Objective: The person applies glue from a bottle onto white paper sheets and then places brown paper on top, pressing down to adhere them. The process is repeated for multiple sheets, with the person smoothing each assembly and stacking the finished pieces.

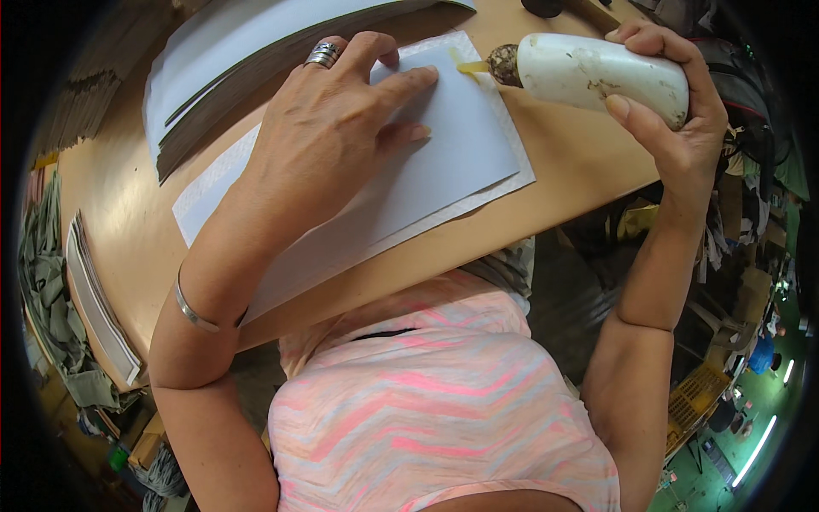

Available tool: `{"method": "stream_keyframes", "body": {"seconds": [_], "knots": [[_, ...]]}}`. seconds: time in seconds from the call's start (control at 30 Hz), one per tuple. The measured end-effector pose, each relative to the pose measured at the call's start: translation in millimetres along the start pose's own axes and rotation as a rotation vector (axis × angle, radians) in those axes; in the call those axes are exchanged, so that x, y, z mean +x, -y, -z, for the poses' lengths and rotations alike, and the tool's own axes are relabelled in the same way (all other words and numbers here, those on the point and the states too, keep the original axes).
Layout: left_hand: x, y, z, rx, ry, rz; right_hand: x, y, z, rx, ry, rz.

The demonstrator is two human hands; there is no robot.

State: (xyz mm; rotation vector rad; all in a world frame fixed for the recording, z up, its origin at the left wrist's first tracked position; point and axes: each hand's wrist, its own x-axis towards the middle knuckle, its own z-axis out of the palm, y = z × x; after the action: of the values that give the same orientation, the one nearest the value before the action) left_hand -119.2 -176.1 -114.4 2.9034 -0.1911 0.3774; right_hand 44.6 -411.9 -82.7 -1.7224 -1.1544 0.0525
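At a tan wooden worktable [546, 162], a person in a pink and grey zigzag top [426, 401] presses the left hand [333, 128] flat on a pale blue-white paper sheet [444, 162], fingers spread wide and nothing held in them. A broad silver ring [324, 55] sits on one finger, and a thin silver bangle [194, 312] circles the forearm lower down. The fingertips reach toward the far edge of the sheet, which lies on top of a slightly larger white sheet with a patterned border [213, 192].

The right hand [682, 111] is closed around a white squeeze bottle [601, 72], smeared and stained, with the thumb underneath and the other fingers curled over the top. The bottle is held nearly level, its dark, crusted nozzle [505, 65] pointing left toward the sheet. A streak of yellowish glue [467, 66] runs from the nozzle onto the far corner of the top sheet, just beside the fingertips of the left hand.

Beyond the left hand, a thick stack of folded white and dark sheets [247, 60] rests at the far side of the table. A second, thinner stack of paper [98, 299] lies along the table's left edge, with grey-green rags [55, 324] heaped just past it. To the right, below the table, cluttered shop floor shows in green light.
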Motion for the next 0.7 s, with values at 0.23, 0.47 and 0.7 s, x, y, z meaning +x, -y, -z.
{"method": "stream_keyframes", "body": {"seconds": [0.23,0.47,0.7], "knots": [[-0.2,-0.5,-0.3,0.011,-0.011,0.000,-19.6,9.1,9.9,0.007,0.000,-0.013],[1.0,-0.6,1.1,-0.013,-0.017,-0.009,-23.0,11.1,9.7,-0.022,-0.014,-0.036],[0.7,-0.6,-0.3,0.001,-0.027,-0.008,-29.7,14.1,9.9,-0.026,-0.060,-0.048]]}}
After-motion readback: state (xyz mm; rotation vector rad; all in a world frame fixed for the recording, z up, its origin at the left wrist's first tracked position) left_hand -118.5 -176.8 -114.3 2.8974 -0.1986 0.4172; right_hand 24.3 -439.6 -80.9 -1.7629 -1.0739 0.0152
